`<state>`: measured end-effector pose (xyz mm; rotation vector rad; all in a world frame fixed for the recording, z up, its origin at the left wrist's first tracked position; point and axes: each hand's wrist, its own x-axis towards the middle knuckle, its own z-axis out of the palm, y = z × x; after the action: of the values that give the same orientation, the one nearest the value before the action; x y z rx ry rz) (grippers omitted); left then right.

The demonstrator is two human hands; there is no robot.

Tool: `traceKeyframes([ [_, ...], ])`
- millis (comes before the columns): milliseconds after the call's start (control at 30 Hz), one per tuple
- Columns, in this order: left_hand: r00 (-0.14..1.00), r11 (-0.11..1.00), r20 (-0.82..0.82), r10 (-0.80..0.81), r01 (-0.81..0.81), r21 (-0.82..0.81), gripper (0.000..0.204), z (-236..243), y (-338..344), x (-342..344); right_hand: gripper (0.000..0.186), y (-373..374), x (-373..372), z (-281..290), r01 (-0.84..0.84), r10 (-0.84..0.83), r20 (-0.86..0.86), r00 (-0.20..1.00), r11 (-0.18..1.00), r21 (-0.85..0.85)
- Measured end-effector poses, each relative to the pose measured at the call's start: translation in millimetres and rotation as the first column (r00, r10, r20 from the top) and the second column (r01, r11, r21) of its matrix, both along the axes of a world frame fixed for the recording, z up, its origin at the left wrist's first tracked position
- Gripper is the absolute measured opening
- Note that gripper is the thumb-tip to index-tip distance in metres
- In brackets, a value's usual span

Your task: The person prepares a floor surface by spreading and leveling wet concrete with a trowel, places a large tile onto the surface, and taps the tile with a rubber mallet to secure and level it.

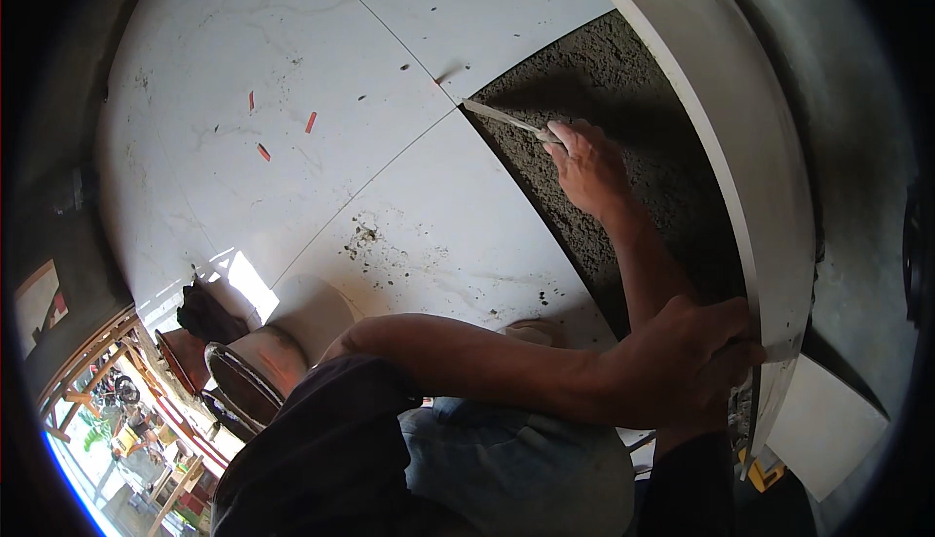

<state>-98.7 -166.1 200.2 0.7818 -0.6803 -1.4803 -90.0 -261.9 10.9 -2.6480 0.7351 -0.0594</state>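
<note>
My right hand [587, 169] is closed around the handle end of a narrow, thin-bladed trowel [502, 117]. Its tip reaches the corner where the white floor tiles [390, 182] meet the bed of grey mortar [672, 191]. The mortar looks rough and damp, and my right hand hovers over it, casting a shadow. Crossing over my right forearm, my left hand [696, 352] has its fingers curled at the edge of a large white tile [726, 162] standing upright along the right side. Its fingertips are partly hidden.
Red tile spacers [311, 122] and mortar crumbs [362, 233] lie on the laid tiles. Several buckets [255, 367] stand at the lower left. Another white tile piece [828, 425] leans at the lower right near a yellow tool [765, 469]. A grey wall [847, 148] rises at the right.
</note>
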Motion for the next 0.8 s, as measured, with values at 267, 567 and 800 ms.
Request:
traceKeyframes([
  [267, 0.997, 0.990, -0.034, 0.069, -0.072, -0.119, 0.023, -6.6, -0.1, -2.5, 0.027, -10.1, 10.9, 4.2, -0.066, 0.082, -0.209, 0.974, 0.994, 0.085],
  [567, 0.991, 0.988, -0.002, 0.135, -0.135, -0.078, 0.018, -4.1, 1.1, -6.4, 0.033, -26.9, -47.9, 13.3, -0.182, 0.206, -0.284, 0.936, 0.977, 0.109],
  [800, 0.985, 0.986, 0.082, 0.153, -0.148, -0.073, 0.017, 0.3, 4.0, -5.0, 0.028, -12.7, -101.8, 22.4, -0.151, 0.204, -0.306, 0.930, 0.970, 0.189],
])
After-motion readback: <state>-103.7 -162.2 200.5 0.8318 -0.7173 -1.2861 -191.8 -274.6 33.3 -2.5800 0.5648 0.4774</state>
